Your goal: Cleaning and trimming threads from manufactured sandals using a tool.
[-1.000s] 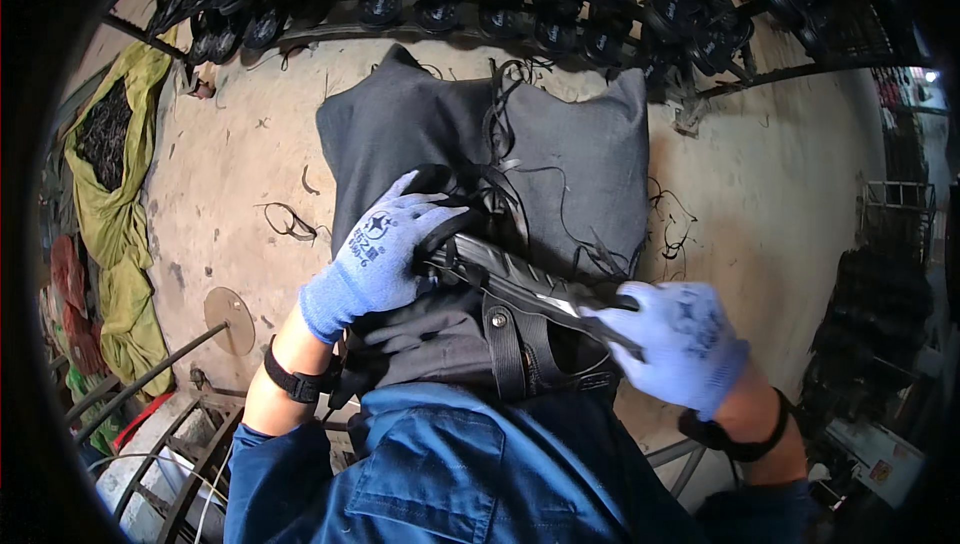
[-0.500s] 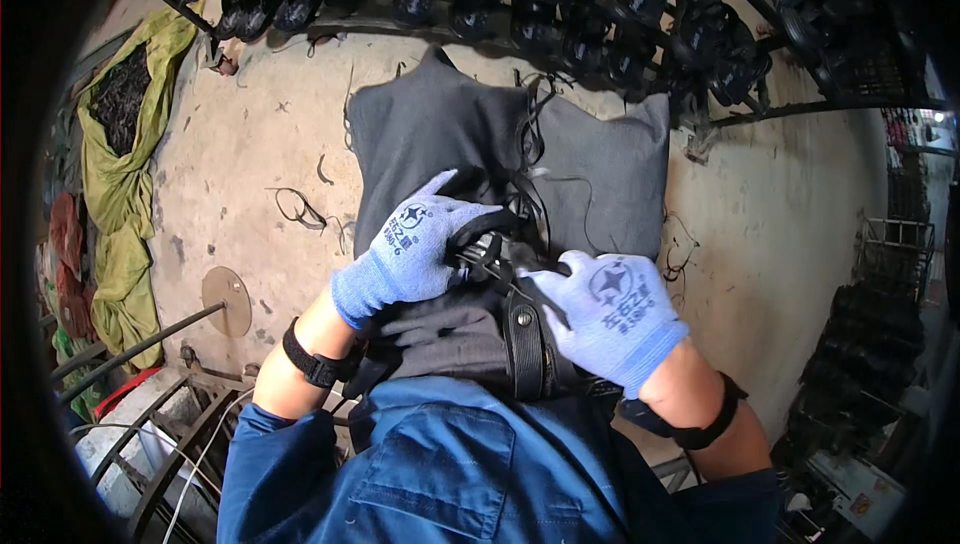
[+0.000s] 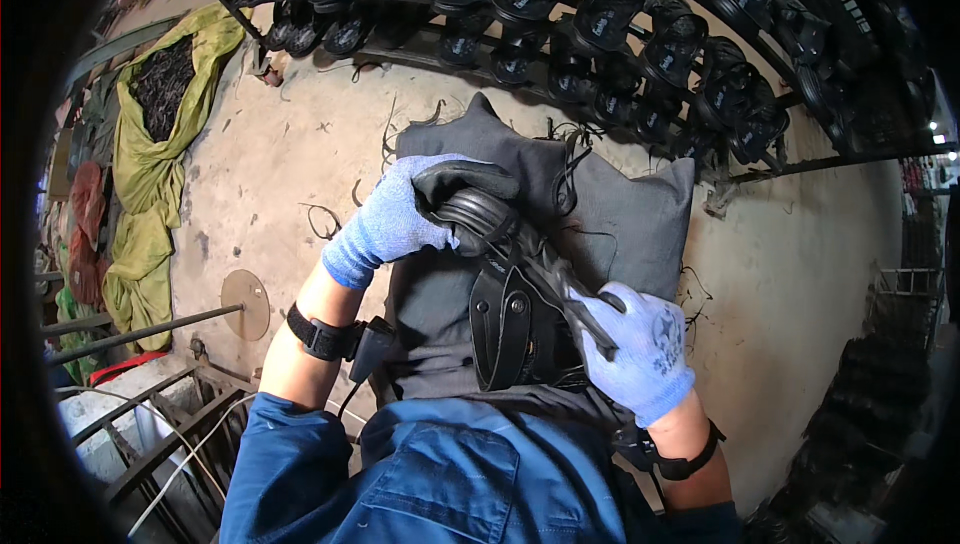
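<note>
Sandal (image 3: 480, 216), black, held between two gloved hands above the lap.
From the grip outward, we note the left hand (image 3: 395, 212) wrapped around one end of the ridged sole, apparently to steady it; the right hand (image 3: 640, 344) is closed around a narrow dark piece (image 3: 596, 322) at the other end, and whether that is a strip or a tool handle we cannot tell. A strap with round metal snaps (image 3: 515, 339) hangs toward the body, seemingly loose so the sole edge stays reachable. Beneath, grey cloth (image 3: 640, 209) covers the lap, we judge as a work surface. Thin black strips (image 3: 568, 184) lie on it; beyond, more sandals (image 3: 610, 19) line a rack (image 3: 835, 164), and a yellow-green sack (image 3: 145, 274) at left holds dark scraps (image 3: 165, 89).
</note>
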Action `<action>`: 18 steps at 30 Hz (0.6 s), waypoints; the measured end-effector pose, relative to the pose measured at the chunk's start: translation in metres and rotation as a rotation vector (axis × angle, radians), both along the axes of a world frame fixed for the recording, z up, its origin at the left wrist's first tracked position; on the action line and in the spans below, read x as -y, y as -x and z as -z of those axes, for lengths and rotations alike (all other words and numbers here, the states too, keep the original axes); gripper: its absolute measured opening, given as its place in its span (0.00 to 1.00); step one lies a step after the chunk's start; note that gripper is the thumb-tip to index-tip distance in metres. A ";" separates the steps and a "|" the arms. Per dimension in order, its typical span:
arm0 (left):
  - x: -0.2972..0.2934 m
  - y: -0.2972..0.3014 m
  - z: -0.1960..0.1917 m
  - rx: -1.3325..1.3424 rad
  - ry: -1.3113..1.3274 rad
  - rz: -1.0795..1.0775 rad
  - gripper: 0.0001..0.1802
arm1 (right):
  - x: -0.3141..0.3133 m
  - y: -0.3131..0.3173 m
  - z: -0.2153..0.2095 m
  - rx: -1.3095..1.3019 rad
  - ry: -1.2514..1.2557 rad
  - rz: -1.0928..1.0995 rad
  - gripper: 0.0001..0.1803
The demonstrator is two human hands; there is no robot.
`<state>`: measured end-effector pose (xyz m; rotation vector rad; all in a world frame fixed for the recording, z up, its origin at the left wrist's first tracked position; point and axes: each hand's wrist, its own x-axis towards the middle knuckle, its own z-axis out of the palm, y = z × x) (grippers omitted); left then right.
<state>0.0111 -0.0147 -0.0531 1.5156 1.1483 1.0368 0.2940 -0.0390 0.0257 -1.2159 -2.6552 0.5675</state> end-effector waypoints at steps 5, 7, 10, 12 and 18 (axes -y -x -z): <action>-0.007 0.005 -0.016 -0.024 -0.034 -0.035 0.37 | -0.008 0.018 -0.002 -0.032 -0.030 0.011 0.14; -0.021 0.000 -0.044 0.061 -0.095 0.074 0.35 | -0.003 0.015 -0.005 -0.076 -0.069 0.040 0.14; -0.044 0.008 -0.092 -0.238 -0.249 0.170 0.34 | 0.000 0.016 0.000 -0.232 -0.121 0.091 0.14; -0.059 -0.001 -0.101 -0.247 -0.260 0.309 0.37 | 0.005 0.013 0.023 -0.291 -0.145 0.156 0.15; -0.045 -0.020 -0.037 0.195 0.065 0.170 0.42 | 0.000 -0.002 0.063 -0.321 -0.237 0.224 0.15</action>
